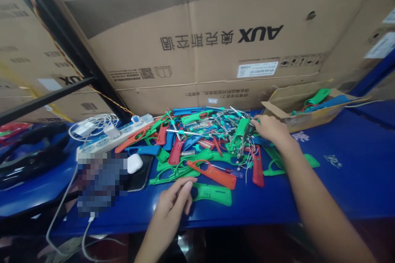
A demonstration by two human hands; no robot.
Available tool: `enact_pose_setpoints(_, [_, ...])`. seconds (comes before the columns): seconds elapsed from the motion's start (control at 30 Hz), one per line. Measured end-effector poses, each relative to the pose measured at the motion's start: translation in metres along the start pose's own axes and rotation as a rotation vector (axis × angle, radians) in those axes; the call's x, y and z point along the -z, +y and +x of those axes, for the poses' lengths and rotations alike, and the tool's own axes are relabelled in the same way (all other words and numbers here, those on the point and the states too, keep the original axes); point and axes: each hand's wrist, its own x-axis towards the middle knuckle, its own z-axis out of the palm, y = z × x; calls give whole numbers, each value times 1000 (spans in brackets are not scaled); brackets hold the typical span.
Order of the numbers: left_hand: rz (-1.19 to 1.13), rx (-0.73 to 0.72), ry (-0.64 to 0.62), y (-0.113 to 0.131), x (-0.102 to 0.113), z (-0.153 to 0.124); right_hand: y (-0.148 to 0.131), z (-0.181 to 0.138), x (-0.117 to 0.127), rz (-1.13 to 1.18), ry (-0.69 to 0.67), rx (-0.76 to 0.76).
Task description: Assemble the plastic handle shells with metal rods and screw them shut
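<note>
A heap of green, red, orange and blue plastic handle pieces, mixed with thin metal pins, lies on a blue table. My left hand hovers at the near edge of the heap, fingers loosely curled and together, tips beside a green plastic piece and holding nothing I can see. My right hand reaches into the far right side of the heap, its fingers closed round a green piece among the pins.
A small open cardboard box with green and blue pieces stands at the back right. A white power strip with cables, a white earbud case and a dark phone lie at left. Large cardboard cartons wall the back.
</note>
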Motion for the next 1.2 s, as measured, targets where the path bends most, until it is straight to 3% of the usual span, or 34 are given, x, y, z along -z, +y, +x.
enact_pose_setpoints(0.43, [59,-33,-39,-2,0,-1,2,11,-4,152,-11,-37])
enact_pose_setpoints(0.7, [68,-51,-22,-2,0,-2,-5,12,-5,493,-118,-35])
enact_pose_setpoints(0.97, [99,-71,-13,-3,-1,0,-15,7,4,1016,100,105])
enact_pose_setpoints(1.2, [115,-59,-24,-4,-2,-1,-16,6,11,1213,406,184])
